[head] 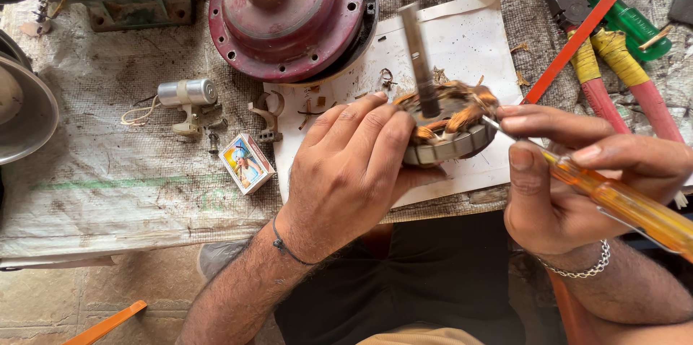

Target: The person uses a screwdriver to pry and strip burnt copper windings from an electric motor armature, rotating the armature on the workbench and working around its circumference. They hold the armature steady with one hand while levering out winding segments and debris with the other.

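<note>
Stator [447, 128] gripped in left hand [354, 164] over workbench's near edge; screwdriver [613, 197] clutched in right hand [577, 179], liable to slip, nicking copper windings [465, 115].

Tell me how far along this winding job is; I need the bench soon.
Partly done, it seems. Loose wire scraps lie on the white sheet. In hand: the left hand grips the stator by its rim, and the right hand works an orange-handled screwdriver into it. Left: copper coils remain in the slots.

Both hands [354, 164] [570, 179], fingers curled
</note>
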Demonstrator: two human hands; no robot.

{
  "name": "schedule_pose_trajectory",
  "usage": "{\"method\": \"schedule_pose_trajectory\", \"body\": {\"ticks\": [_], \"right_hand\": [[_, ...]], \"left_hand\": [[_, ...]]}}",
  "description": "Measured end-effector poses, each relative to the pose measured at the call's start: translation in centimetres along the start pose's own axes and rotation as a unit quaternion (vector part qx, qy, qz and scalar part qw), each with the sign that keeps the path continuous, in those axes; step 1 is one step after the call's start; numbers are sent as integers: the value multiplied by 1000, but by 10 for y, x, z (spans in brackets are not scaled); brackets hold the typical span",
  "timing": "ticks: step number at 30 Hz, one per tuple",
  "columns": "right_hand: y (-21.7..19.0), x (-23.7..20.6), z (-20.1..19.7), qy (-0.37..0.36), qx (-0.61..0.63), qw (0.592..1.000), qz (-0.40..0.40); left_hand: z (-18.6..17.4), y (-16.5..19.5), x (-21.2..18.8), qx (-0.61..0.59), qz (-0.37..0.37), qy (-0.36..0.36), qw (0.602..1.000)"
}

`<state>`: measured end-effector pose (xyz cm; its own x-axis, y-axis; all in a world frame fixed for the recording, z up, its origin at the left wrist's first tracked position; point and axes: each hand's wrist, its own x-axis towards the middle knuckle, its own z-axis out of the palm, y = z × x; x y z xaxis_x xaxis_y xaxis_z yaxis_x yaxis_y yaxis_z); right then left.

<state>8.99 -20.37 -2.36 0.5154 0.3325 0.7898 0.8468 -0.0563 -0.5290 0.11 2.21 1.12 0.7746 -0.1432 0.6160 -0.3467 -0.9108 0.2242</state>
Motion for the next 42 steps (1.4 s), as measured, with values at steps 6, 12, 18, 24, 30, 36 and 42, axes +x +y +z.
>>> {"method": "schedule_pose_trajectory", "body": {"ticks": [6,12,18,24,30,36,42], "right_hand": [[2,0,-2,12,-12,998,58],[2,5,-5,-30,44,998,-24],[-6,6,-8,-80,25,996,-30],[-12,5,-4,-77,2,997,18],[-12,5,-1,-79,6,997,19],[-10,8,-1,-77,15,997,11],[-11,2,-6,-69,0,998,13]], "left_hand": [[-5,2,-3,-20,32,-7,999],[-6,2,-2,-22,19,25,999],[-6,2,-2,-48,16,22,998],[-6,2,0,-32,14,17,999],[-9,2,1,-70,-6,17,997],[-4,0,0,-51,-27,-17,998],[-2,-2,-2,-54,-44,-12,997]]}}
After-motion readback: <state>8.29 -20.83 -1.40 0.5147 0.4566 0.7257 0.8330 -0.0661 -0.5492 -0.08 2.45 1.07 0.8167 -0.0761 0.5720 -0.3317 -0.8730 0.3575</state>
